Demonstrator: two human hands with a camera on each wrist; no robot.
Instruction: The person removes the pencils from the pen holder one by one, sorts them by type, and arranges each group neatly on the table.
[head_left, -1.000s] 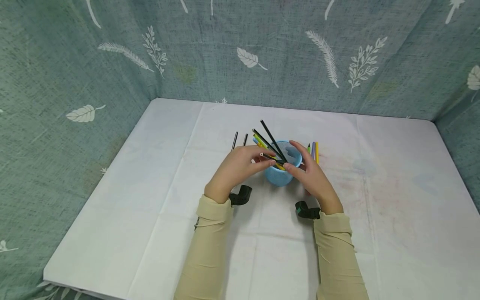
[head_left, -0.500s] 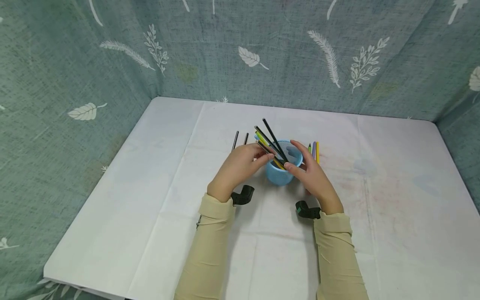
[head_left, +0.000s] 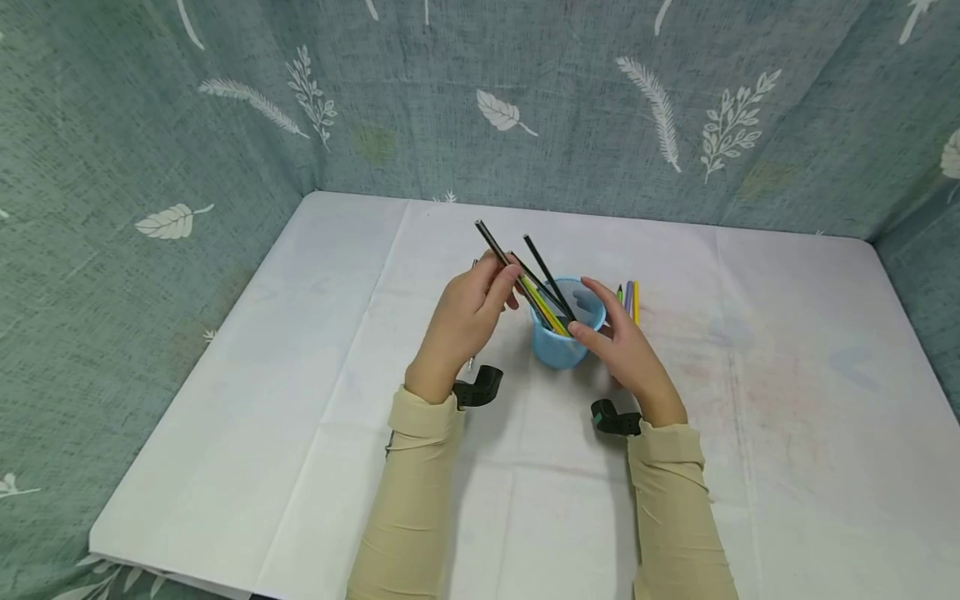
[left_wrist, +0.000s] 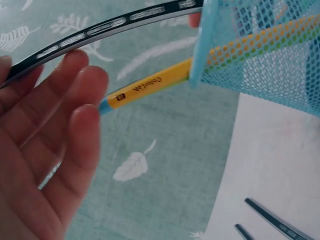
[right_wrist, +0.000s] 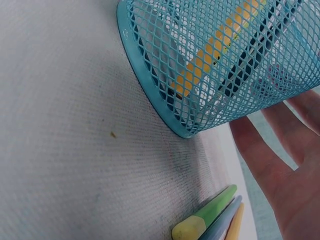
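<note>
A light blue mesh pencil cup (head_left: 557, 353) stands on the table between the hands. My right hand (head_left: 632, 360) holds its right side, thumb at the near rim; the right wrist view shows this hand's fingers (right_wrist: 260, 150) against the mesh. My left hand (head_left: 459, 323) pinches a black pencil (head_left: 490, 238) near its upper end. That pencil slants down to the right, its lower part at the cup. Inside the cup lean other black pencils (head_left: 538, 257) and a yellow pencil (left_wrist: 150, 90) with a blue end.
Right of the cup lie a green pencil (right_wrist: 215, 207), a purple-blue pencil (right_wrist: 221, 220) and a yellow pencil (head_left: 636, 302). Two dark pencils (left_wrist: 275, 219) lie on the white tabletop (head_left: 300, 400) at left, mostly behind my left hand in the head view. Leaf-patterned cloth (head_left: 420, 117) hangs behind.
My left hand has moved up and to the left, and its black pencil has swung from a flatter lie to a steeper slant with its top raised. My right hand stays on the cup.
</note>
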